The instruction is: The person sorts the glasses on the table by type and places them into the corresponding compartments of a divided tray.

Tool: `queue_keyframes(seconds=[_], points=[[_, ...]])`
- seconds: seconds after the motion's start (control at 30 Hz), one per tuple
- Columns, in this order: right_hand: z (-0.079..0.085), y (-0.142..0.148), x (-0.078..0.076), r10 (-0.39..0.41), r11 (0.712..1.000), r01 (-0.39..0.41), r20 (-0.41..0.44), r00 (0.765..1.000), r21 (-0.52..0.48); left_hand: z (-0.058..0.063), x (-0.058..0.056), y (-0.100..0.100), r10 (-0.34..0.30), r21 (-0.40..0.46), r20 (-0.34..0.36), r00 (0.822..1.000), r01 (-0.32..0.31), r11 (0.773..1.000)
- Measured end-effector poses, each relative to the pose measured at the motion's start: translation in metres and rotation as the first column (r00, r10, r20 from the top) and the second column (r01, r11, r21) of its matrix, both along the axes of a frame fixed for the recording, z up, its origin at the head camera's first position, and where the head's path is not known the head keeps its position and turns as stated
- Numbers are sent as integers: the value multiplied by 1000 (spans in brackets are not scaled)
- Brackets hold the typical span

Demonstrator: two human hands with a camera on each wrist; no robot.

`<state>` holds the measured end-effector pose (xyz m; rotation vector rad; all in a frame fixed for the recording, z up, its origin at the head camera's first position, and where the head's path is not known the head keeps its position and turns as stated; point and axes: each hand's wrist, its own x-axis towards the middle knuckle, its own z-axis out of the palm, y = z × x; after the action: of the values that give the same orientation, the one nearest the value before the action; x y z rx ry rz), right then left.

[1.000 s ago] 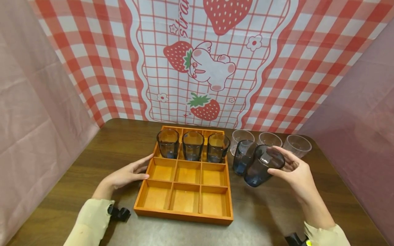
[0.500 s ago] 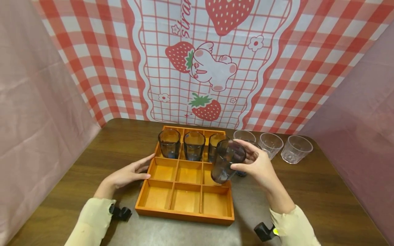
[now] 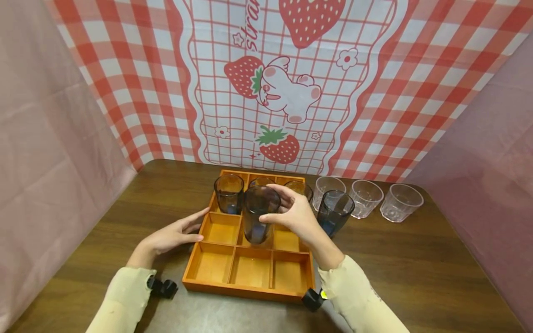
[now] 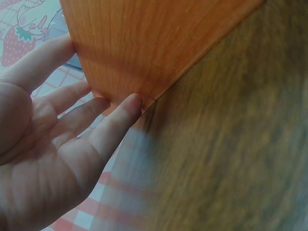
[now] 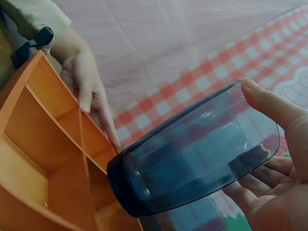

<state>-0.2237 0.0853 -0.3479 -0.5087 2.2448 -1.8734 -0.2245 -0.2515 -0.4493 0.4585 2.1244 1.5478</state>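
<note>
My right hand [image 3: 293,212] grips a dark tinted glass [image 3: 256,222] near its rim, over the middle row of the wooden compartment tray [image 3: 250,291]. In the right wrist view the glass [image 5: 192,154] is tilted, thumb on one side and fingers on the other. My left hand [image 3: 175,236] touches the tray's left side with its fingers extended; the left wrist view shows its fingertips [image 4: 132,102] against the wood. Dark glasses stand in the tray's back row: one [image 3: 229,194] at left plain to see, the others partly hidden behind the held glass and right hand.
Right of the tray another dark glass [image 3: 335,210] stands on the table [image 3: 416,273]. Behind it and to its right are three clear glasses, including one [image 3: 366,196] in the middle and one [image 3: 401,202] at far right. A checked strawberry cloth [image 3: 266,115] hangs behind.
My right hand has carried the dark glass leftward from beside the other dark glass on the table to above the tray's middle row. The left hand has stayed at the tray's side.
</note>
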Motion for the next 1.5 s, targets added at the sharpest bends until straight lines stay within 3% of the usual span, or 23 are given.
queue_keyframes(seconds=[0.23,0.6,1.5], points=[[-5,-33,-5,28,999,-26,41,999,-46,0,0,0,6,-10,-5,1000,-6,1000],[-18,-65,-10,31,999,-31,-40,999,-10,-2,0,0,-5,6,-21,1000,5,1000],[-37,-82,-5,22,994,-22,-2,1000,105,-2,-1,-1,-21,49,-30,999,23,999]])
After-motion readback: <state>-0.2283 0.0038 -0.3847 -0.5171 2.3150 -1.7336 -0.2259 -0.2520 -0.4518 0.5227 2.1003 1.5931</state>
